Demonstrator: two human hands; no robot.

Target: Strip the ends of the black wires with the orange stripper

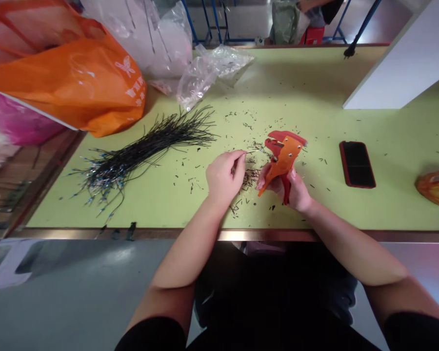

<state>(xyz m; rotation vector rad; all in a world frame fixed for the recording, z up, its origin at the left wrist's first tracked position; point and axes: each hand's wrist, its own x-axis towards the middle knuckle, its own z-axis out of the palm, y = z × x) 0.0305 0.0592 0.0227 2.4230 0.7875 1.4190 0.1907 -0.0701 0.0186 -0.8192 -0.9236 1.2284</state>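
My right hand (296,191) is wrapped round the handles of an orange and red wire stripper (287,155). The tool's jaws point up and to the left, above the table top. Just left of it, my left hand (225,176) is closed in a pinch, with a short thin wire (253,152) sticking out from the fingertips toward the jaws. The wire's tip is apart from the jaws, as far as I can see. Small dark clippings (251,176) lie scattered under and between both hands. A bundle of black wires (142,144) with bluish, shiny ends rests to the left.
An orange bag (69,83) and clear plastic bags (212,68) occupy the back left of the green table (307,92). On the right are a phone (357,165), a jar (437,187) and a white panel (398,63). Beyond the table, another person's arm (310,5) shows.
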